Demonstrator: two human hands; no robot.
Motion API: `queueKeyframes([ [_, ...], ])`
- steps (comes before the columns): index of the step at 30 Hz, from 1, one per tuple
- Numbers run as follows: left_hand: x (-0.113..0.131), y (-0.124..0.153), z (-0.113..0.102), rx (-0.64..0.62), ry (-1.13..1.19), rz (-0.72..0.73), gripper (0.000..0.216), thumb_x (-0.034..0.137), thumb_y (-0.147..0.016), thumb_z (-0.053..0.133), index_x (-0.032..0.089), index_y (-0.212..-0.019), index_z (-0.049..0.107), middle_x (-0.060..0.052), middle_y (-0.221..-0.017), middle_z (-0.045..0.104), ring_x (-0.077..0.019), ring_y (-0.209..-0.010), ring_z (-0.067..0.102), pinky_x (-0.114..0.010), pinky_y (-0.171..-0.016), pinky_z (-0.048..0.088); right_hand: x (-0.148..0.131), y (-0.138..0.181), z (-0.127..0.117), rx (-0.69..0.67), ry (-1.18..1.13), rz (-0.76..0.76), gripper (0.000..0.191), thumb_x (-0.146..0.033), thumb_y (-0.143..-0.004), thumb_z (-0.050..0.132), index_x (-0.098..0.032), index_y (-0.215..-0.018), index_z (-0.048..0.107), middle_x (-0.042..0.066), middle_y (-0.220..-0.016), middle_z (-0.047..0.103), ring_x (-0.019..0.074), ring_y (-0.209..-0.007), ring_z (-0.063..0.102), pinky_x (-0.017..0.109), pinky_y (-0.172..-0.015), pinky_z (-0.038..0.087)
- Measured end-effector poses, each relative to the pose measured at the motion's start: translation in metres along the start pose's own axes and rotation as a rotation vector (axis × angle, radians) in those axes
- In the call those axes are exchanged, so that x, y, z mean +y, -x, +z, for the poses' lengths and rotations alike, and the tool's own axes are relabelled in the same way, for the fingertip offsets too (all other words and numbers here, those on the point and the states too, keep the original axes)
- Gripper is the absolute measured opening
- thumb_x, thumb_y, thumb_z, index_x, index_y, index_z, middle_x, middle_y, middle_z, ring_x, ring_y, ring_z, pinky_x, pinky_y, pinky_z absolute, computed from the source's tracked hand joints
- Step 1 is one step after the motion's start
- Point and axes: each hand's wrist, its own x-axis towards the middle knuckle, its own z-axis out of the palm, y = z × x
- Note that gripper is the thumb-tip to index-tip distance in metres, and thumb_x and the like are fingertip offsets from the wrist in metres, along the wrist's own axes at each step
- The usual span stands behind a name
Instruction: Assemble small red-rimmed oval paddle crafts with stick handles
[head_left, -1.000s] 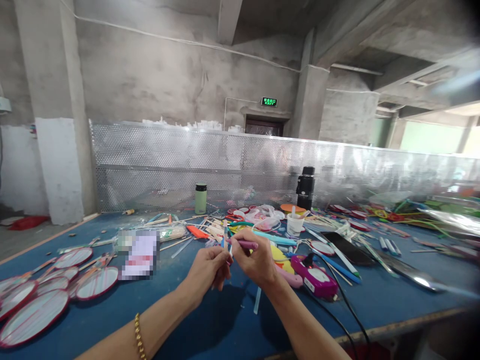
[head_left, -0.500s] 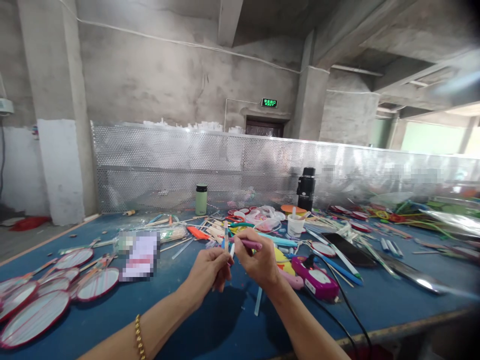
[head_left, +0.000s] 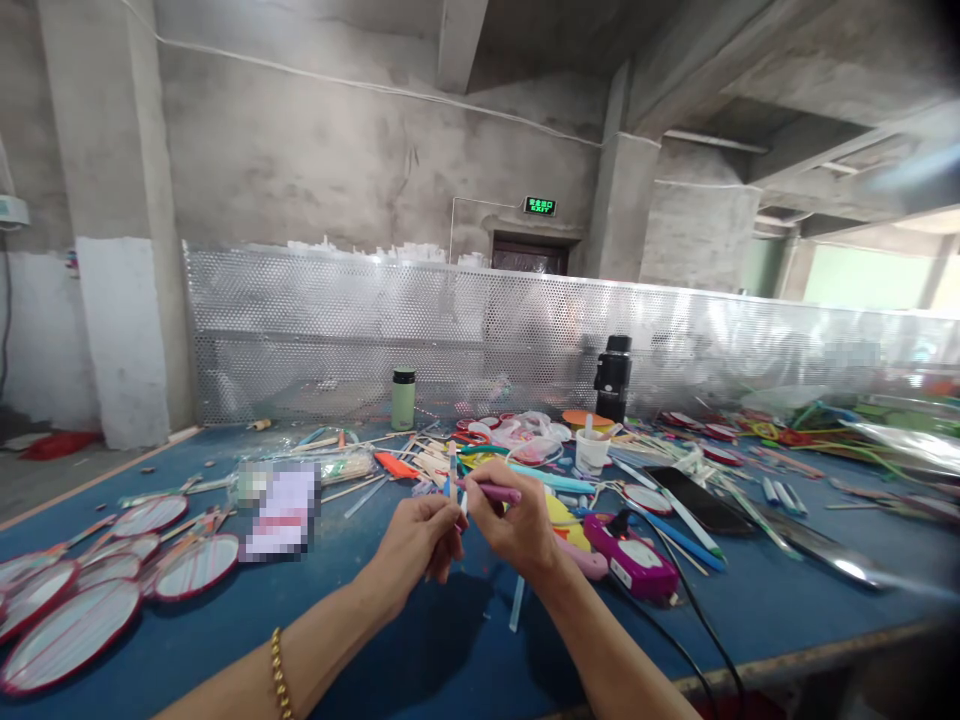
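Note:
My left hand (head_left: pixel 420 528) is closed, with thumb and fingers pinching a thin, narrow stick (head_left: pixel 453 462) that stands nearly upright. In my right hand (head_left: pixel 519 522) is a pink-purple pen-like tool (head_left: pixel 498 491), gripped as one holds a pen. Its front end points left at the stick, close to my left fingertips; whether the two touch I cannot tell. Both hands are just above the blue table (head_left: pixel 442 655). A clear strip (head_left: pixel 517 604) lies below my right hand.
Round red-rimmed frames (head_left: pixel 71 635) overlap at the left. Sticks, a white cup (head_left: pixel 592 452), a green tumbler (head_left: pixel 403 400) and a black thermos (head_left: pixel 613 380) stand or lie beyond my hands. To the right are a magenta power strip (head_left: pixel 641 570) with black cords and a dark phone (head_left: pixel 697 500).
The pen-like tool and my right fingers have shifted very slightly. My left hand and the stick have barely moved.

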Motion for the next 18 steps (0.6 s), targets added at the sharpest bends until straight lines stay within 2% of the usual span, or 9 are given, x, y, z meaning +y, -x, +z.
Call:
queueKeyframes([
  [11, 0.0032, 0.0022, 0.0011, 0.016, -0.015, 0.001, 0.037, 0.05, -0.075, 0.056, 0.015, -0.065, 0.053, 0.004, -0.042, 0.052, -0.006, -0.03, 0.042, -0.019, -0.036, 0.022, 0.0014, -0.0009, 0.0003, 0.002, 0.003, -0.008, 0.013, -0.016, -0.082, 0.053, -0.018, -0.071, 0.06, -0.001, -0.061, 0.058, 0.0098, -0.051, 0.046, 0.023, -0.051, 0.036],
  [18, -0.0051, -0.0033, -0.0015, 0.005, -0.031, -0.014, 0.035, 0.048, -0.075, 0.053, 0.013, -0.073, 0.057, 0.001, -0.05, 0.059, -0.0062, -0.031, 0.046, -0.018, -0.035, 0.02, 0.0045, -0.0021, -0.0002, 0.086, 0.026, 0.002, 0.011, -0.018, -0.084, 0.053, -0.018, -0.077, 0.063, 0.001, -0.069, 0.062, 0.0105, -0.054, 0.05, 0.024, -0.053, 0.038],
])
